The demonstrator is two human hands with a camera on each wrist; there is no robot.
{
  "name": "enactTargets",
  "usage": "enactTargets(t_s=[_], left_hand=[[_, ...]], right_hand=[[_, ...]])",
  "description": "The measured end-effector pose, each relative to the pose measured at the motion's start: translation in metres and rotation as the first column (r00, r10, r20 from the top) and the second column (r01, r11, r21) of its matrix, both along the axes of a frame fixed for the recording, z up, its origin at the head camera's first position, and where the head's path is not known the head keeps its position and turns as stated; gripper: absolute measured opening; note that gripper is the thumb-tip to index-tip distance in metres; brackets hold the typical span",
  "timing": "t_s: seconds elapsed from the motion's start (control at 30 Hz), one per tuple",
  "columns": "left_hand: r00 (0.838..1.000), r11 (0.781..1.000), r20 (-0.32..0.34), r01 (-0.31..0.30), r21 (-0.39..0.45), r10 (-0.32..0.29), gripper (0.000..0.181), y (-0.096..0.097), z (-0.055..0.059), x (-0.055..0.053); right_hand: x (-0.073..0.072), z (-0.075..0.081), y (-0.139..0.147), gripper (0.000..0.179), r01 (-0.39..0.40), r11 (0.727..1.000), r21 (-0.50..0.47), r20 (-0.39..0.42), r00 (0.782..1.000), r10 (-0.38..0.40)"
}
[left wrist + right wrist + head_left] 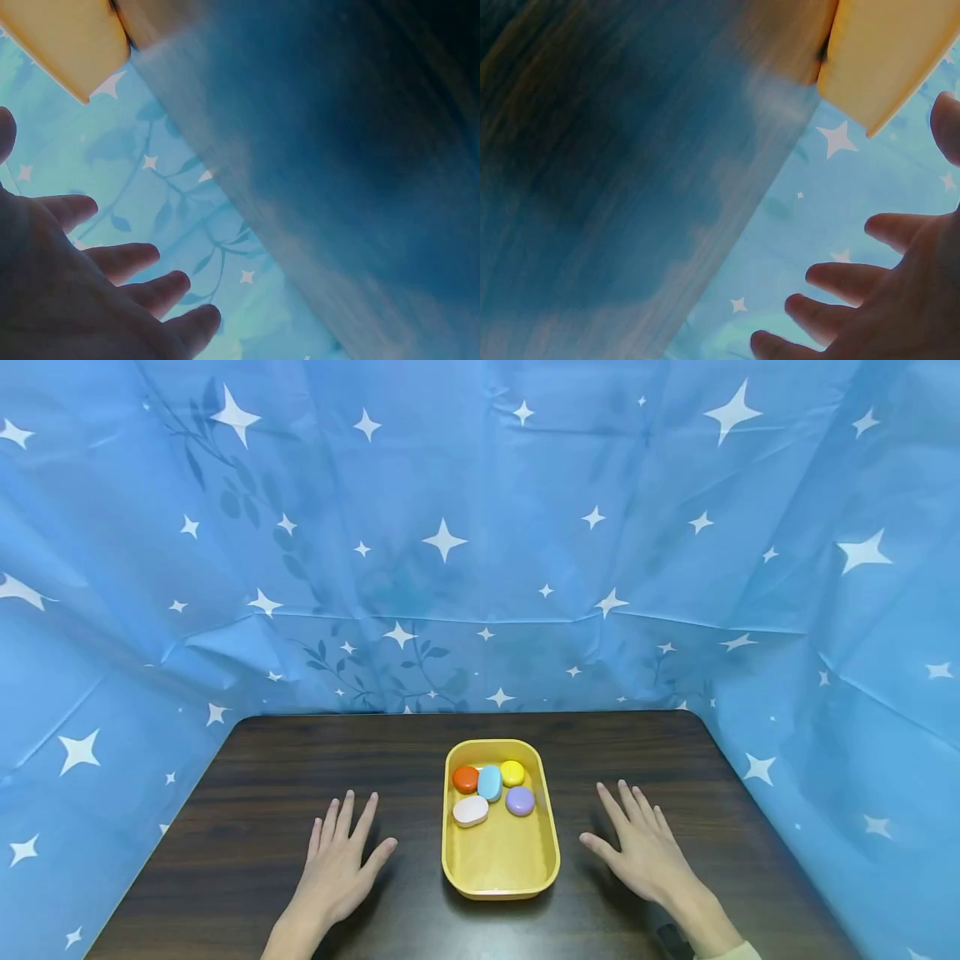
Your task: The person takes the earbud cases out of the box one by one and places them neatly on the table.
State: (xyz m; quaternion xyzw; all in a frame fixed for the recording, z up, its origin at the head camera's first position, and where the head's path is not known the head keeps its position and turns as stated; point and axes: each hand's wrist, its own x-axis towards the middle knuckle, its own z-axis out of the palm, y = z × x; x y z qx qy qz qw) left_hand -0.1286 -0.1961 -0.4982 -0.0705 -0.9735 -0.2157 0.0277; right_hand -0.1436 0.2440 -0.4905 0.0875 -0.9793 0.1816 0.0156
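Note:
A yellow tray [501,868] stands on the dark wooden table between the two hands. In its far half lie a red round piece [466,779], a blue oblong piece [490,783], a yellow round piece [513,773], a white oblong piece [470,811] and a purple round piece [520,801], all smooth and soap-like. Left of the tray, the left hand [335,868] is palm down with fingers spread, holding nothing. The right hand [645,852] mirrors it on the other side, fingers straight and apart from the tray. Each wrist view shows the tray's outer wall [71,45] beyond the fingers.
The dark wood-grain table [300,760] has rounded far corners. Behind it and along both sides hangs a blue curtain [480,568] with white stars and leaf prints. A small dark object [672,941] is partly visible under the right wrist.

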Motion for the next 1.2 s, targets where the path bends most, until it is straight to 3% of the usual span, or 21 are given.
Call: enactTargets(t_s=[0.27, 0.47, 0.8, 0.97, 1.2], left_hand=[[1.000, 0.998, -0.013, 0.018, 0.064, -0.017, 0.071, 0.003, -0.003, 0.002], [0.999, 0.988, 0.017, 0.024, 0.153, -0.027, 0.069, 0.006, -0.006, 0.004], [0.999, 0.964, -0.032, 0.030, 0.266, -0.022, 0.065, 0.005, -0.008, -0.002], [0.999, 0.947, -0.047, 0.040, 0.318, -0.026, 0.064, 0.009, -0.006, -0.007], [0.998, 0.922, 0.030, 0.037, 0.386, -0.053, 0.065, 0.020, -0.005, -0.015]], right_hand=[[0.000, -0.001, -0.004, 0.084, -0.015, 0.995, -0.095, 0.041, 0.999, 0.019], [0.001, -0.005, -0.006, 0.081, -0.025, 0.988, -0.152, 0.055, 0.998, 0.033], [-0.008, -0.003, -0.016, 0.087, -0.012, 0.945, -0.328, 0.166, 0.984, 0.070], [-0.013, -0.001, -0.019, 0.084, -0.011, 0.921, -0.390, 0.175, 0.981, 0.086], [-0.016, -0.004, -0.020, 0.075, -0.004, 0.896, -0.445, 0.178, 0.980, 0.092]])
